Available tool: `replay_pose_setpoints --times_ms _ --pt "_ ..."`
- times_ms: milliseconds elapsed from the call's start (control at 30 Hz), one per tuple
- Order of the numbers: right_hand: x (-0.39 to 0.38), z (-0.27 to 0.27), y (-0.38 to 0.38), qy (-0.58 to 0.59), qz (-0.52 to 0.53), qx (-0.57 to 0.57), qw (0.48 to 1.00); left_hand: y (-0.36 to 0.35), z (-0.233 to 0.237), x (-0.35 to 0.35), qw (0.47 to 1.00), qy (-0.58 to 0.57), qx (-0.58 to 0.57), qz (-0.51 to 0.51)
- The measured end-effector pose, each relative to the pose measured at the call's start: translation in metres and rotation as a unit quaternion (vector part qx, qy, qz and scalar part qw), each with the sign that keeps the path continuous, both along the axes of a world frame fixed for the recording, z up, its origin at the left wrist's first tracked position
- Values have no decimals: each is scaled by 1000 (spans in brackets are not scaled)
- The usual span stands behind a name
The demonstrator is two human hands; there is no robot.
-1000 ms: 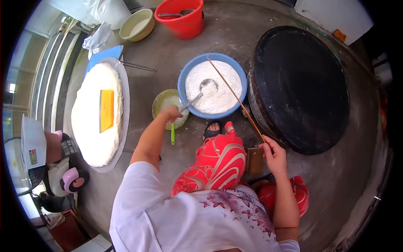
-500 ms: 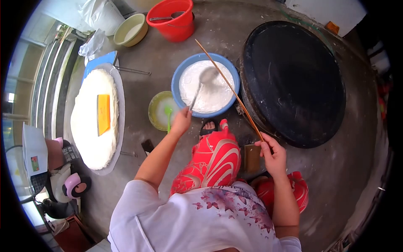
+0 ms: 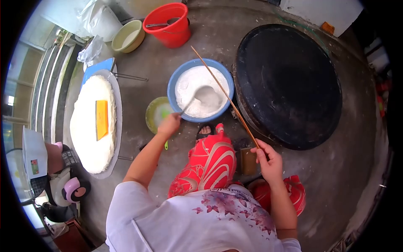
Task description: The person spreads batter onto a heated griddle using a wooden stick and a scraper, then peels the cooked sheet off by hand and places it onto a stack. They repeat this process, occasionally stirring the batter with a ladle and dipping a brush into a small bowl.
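Note:
My left hand (image 3: 169, 125) is closed around the handle of a metal ladle (image 3: 208, 97). The ladle's bowl is at the surface of thick white batter (image 3: 191, 80), inside a blue basin (image 3: 171, 89). Between the fingers of my right hand (image 3: 269, 160) is the lower end of a long thin wooden stick (image 3: 240, 117). The stick slants up and left above the basin's right side, its far tip past the rim. To the right of the basin stands a large round black griddle (image 3: 289, 84), touched by neither hand.
Left of the basin sits a small yellowish bowl (image 3: 152, 115) with a green-handled utensil (image 3: 166, 145). A wide white stack (image 3: 86, 134) carries an orange scraper (image 3: 102, 119). Behind are a red bucket (image 3: 174, 35) with a ladle inside and an olive basin (image 3: 128, 37).
My left hand has moved left and slightly down, and the ladle's bowl sits lower in the basin. The right hand and stick have hardly moved; the whole view has shifted a little.

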State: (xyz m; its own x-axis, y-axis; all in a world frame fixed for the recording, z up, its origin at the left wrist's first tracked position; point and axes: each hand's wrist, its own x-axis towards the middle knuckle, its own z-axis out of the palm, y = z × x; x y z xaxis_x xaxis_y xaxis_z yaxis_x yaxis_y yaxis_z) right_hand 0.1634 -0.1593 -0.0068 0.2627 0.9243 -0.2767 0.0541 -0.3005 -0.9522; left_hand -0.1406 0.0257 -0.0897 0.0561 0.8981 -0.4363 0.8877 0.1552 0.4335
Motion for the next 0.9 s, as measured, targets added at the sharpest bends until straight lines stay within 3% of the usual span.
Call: replay_pose_setpoints --times_ms 67,133,200,267,367,400,467,500,567,667,767,800,833,867,900 --pt "1 1 -2 2 -4 24 1000 -5 -26 -11 998 16 3 54" --pt "0 3 -4 0 -3 20 1000 -12 -73 -22 996 83 21 -23" --pt "4 4 0 -10 -4 17 1000 -2 -46 4 995 82 18 -57" --pt "1 5 -1 3 -4 21 1000 20 -22 24 998 -7 51 -41" --pt "-1 8 2 5 1 33 999 40 -30 44 990 27 135 27" --pt "0 8 3 15 -1 29 999 40 -48 44 993 91 73 -11" --pt "1 10 3 6 -3 25 1000 20 -68 31 989 102 26 -106" --pt "2 9 3 1 -7 18 1000 15 -66 17 989 100 27 -105" --pt "3 9 0 6 -11 18 1000 13 -52 -17 996 -47 26 -71" --pt "1 7 -4 10 -3 14 1000 9 -5 -20 998 57 13 0" --pt "1 4 -4 2 2 19 1000 -8 -79 -2 997 75 -6 -9" --pt "2 4 -4 -6 2 18 1000 -6 -109 6 995 17 -94 39" --pt "3 5 -3 -8 0 20 1000 -3 -101 17 933 -162 -240 214" --pt "3 5 -1 -9 0 28 1000 0 -83 25 790 -325 -367 369" --pt "3 6 -1 -9 0 33 999 3 -65 25 789 -324 -369 369"
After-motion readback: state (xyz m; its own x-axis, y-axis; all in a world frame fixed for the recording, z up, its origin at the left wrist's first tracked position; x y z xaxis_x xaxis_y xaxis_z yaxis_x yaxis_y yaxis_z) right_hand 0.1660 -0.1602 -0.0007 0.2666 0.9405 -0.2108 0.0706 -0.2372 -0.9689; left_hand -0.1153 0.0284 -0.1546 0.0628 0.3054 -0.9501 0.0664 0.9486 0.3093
